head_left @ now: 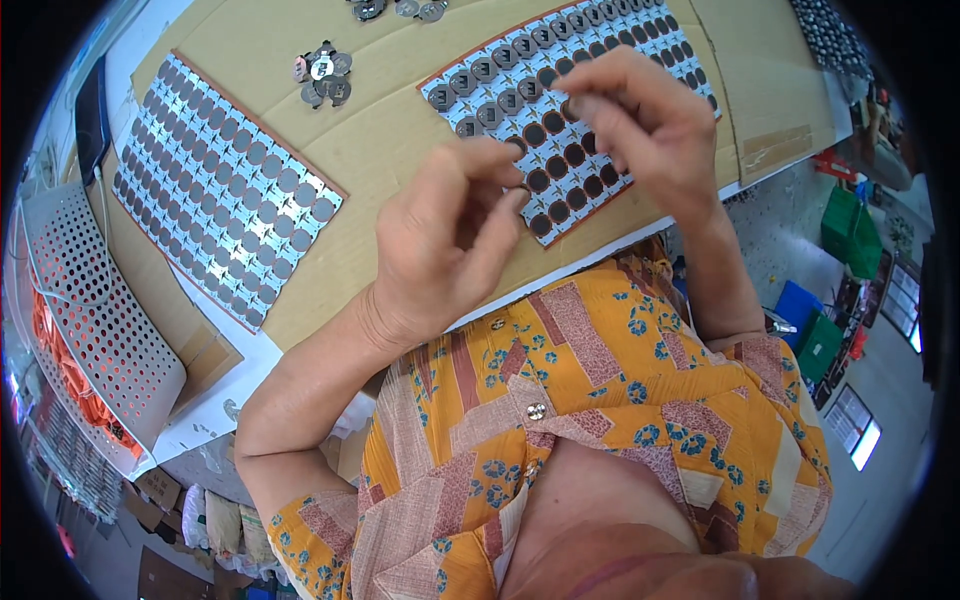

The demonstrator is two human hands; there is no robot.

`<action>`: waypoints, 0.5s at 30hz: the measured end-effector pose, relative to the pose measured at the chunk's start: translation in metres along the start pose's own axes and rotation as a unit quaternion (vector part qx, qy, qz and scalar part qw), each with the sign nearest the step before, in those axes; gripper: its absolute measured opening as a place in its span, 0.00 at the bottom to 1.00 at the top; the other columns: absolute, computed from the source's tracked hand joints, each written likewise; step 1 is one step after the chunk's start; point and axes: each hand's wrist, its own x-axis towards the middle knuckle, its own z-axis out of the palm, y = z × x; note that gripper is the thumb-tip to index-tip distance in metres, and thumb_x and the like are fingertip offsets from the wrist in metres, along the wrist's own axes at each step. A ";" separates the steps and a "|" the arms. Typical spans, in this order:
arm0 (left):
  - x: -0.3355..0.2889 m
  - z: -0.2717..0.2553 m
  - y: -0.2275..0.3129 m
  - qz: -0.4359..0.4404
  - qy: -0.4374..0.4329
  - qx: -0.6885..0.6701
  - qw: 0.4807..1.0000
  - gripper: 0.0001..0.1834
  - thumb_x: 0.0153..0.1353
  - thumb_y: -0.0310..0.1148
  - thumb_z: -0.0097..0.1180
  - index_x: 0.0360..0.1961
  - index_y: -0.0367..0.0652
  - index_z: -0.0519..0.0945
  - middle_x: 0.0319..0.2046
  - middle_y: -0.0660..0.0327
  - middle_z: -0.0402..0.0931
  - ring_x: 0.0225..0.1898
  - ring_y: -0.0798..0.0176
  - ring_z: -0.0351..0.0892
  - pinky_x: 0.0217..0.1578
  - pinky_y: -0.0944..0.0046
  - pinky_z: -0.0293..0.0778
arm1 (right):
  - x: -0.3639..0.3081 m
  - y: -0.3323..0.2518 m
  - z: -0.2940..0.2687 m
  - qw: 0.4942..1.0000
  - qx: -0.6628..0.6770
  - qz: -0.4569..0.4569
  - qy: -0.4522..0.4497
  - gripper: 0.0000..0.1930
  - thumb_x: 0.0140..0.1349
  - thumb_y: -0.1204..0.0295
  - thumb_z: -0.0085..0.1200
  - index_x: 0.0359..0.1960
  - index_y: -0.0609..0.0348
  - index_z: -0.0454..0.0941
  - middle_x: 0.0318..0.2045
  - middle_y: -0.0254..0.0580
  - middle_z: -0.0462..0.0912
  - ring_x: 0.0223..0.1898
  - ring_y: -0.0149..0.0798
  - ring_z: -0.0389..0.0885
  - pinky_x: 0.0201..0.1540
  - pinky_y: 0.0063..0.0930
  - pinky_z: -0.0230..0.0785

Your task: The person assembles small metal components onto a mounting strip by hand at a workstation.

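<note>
A flat panel (pixel 555 130) with rows of round dark spots lies at the right on the cardboard; grey metal discs (pixel 483 70) cover its far rows, while near spots show bare dark circles. My left hand (pixel 440 230) is over its left end, thumb and fingertips drawn together in a pinch. Over the panel's middle, my right hand (pixel 650 130) has its thumb and forefinger pinched too. Whatever is between either set of fingertips is too small to make out. A second panel (pixel 225 190) with grey round spots throughout lies at the left.
Loose metal discs lie in a cluster (pixel 325 75), with more at the far edge (pixel 405 8). A white perforated basket (pixel 100 310) holding orange pieces stands at the left, near a dark phone-like device (pixel 92 115). Green crates (pixel 850 230) are on the floor at right.
</note>
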 end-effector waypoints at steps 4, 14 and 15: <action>0.011 -0.008 0.006 0.294 -0.109 0.370 0.875 0.28 0.53 0.28 0.74 0.57 0.36 0.81 0.51 0.52 0.82 0.48 0.50 0.85 0.47 0.52 0.81 | 0.015 0.028 -0.004 0.997 0.043 0.063 0.016 0.08 0.73 0.79 0.61 0.50 0.63 0.86 0.33 0.25 0.86 0.27 0.13 0.76 0.26 0.09 0.66; 0.005 -0.009 0.003 0.227 -0.161 0.483 0.830 0.40 0.55 0.52 0.74 0.64 0.38 0.80 0.67 0.50 0.75 0.73 0.42 0.70 0.72 0.36 0.60 | 0.025 0.033 -0.003 0.998 -0.032 -0.052 -0.033 0.08 0.72 0.82 0.61 0.50 0.65 0.85 0.38 0.27 0.86 0.34 0.14 0.79 0.34 0.11 0.72; 0.004 -0.009 0.003 0.226 -0.161 0.488 0.828 0.40 0.55 0.52 0.74 0.64 0.37 0.80 0.67 0.50 0.75 0.72 0.42 0.70 0.72 0.36 0.60 | 0.027 0.029 -0.006 0.994 -0.073 -0.064 -0.059 0.08 0.72 0.82 0.61 0.50 0.64 0.85 0.37 0.27 0.85 0.33 0.14 0.78 0.34 0.11 0.71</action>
